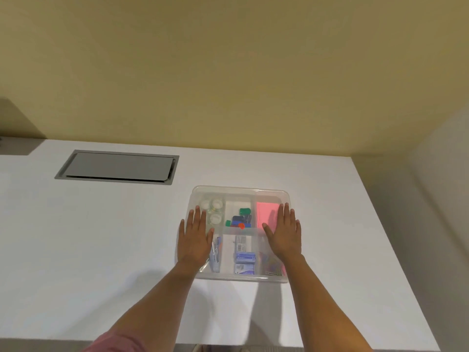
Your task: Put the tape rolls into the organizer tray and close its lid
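Left hand [194,237] and right hand [284,232] press lid [241,191], tape rolls [215,205] hazy beneath

White counter [101,237], yellowish-beige wall [228,72], grey rectangular hatch panel [118,166]. Clear plastic organizer tray [286,250] showed pale clear tape rolls [212,210], green, blue and orange clips [241,219], pink paper [266,214], blue boxes [244,261]. Pink sleeve [119,342].

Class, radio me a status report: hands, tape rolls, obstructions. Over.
Flat on lid: left hand, right hand, both open. In tray, far-left compartment: tape rolls, under lid. Nothing in the way.
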Motion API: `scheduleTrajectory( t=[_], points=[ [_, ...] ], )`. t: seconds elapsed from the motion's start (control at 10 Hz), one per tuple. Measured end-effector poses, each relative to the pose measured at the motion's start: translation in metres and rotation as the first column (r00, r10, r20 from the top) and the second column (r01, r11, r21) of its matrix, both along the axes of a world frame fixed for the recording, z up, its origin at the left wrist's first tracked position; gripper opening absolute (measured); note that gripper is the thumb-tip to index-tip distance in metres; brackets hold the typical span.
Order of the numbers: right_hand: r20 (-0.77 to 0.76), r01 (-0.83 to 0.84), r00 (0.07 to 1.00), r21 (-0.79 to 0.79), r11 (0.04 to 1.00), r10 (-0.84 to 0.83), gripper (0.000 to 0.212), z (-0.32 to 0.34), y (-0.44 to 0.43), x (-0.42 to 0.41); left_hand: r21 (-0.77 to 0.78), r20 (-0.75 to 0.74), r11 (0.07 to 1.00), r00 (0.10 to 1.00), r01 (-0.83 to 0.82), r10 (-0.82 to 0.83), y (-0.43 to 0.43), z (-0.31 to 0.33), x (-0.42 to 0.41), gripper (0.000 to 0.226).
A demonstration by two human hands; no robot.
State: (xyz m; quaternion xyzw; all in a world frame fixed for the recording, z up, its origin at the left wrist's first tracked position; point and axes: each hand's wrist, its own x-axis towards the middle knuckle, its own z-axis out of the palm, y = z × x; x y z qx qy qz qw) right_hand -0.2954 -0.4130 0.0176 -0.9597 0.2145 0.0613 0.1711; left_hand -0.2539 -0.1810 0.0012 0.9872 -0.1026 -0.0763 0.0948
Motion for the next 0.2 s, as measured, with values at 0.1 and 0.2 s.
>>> scheduleTrajectory(
  t=[0.1, 0.2],
  points=[
    [0.085, -0.054, 0.995, -0.085, 0.995, 0.061, 0.072, 0.025, 0.005, 0.003, 0.028, 0.071, 0.999, 0.997, 0.023, -0.024, -0.011, 0.030, 0.005, 0.058],
    [0.139, -0.098, 0.983, -0.131, 0.986, 0.117, 0.071, 0.043, 0.001, 0.011, 0.032, 0.126, 0.998, 0.990, 0.059, -0.062, -0.018, 0.049, 0.016, 0.058]
  ],
)
